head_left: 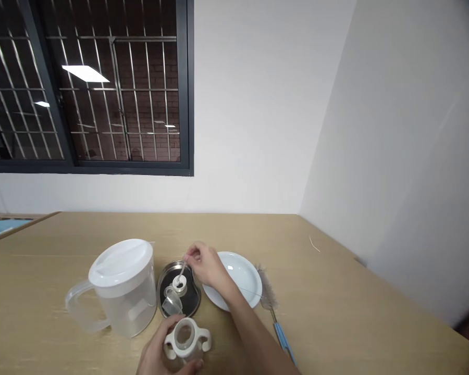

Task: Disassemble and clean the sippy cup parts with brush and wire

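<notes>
On the table, left hand grips the cup, open end up. Right hand pinches the straw at the ring. Judged: handling of separate parts; the thin straw calls for light, steady fingers. Tray holds ring and clear cap. Jug lidded; contents cannot be told.
</notes>
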`<state>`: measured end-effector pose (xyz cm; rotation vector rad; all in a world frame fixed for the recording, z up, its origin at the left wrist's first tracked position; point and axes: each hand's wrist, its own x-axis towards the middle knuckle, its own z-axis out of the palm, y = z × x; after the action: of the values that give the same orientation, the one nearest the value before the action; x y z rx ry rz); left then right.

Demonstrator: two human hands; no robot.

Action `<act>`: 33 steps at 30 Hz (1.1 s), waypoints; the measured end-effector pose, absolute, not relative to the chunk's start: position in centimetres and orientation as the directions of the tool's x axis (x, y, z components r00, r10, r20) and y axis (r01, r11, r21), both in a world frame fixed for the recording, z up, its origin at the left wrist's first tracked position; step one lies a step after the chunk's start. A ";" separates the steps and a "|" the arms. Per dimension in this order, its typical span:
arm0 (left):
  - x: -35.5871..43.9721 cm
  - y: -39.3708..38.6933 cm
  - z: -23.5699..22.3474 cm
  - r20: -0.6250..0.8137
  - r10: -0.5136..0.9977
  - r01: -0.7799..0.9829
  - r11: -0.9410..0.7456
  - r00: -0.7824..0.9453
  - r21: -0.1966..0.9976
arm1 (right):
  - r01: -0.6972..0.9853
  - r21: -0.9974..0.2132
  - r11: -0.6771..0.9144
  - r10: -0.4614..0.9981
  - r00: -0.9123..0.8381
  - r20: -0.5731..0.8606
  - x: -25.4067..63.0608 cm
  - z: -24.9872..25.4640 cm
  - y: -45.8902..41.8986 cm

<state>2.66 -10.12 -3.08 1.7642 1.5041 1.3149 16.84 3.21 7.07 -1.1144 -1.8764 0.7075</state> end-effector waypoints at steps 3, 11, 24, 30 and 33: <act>3.0 -9.3 -1.6 0.380 0.925 0.516 -0.322 -0.008 0.794 | 0.360 -0.809 0.464 0.885 -0.213 0.414 19.0 9.7 2.5; 3.9 -4.4 5.2 0.470 0.863 0.579 -0.483 0.186 0.657 | 0.331 -0.791 0.515 0.856 -0.148 0.495 25.3 15.5 0.1; 4.0 -2.9 3.1 0.481 0.851 0.519 -0.514 0.209 0.683 | 0.440 -0.730 0.522 0.850 -0.201 0.486 26.8 16.9 -3.1; 4.0 -3.2 2.6 0.424 0.892 0.504 -0.442 0.157 0.742 | 0.446 -0.731 0.517 0.855 -0.233 0.463 25.3 16.7 -3.2; 4.1 -3.4 2.7 0.407 0.898 0.493 -0.433 0.166 0.755 | 0.454 -0.728 0.514 0.858 -0.253 0.448 24.4 16.5 -3.3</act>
<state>4.14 -3.37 2.69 1.9959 1.3142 1.1906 24.41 -3.29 16.53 -1.0822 -1.8856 0.5844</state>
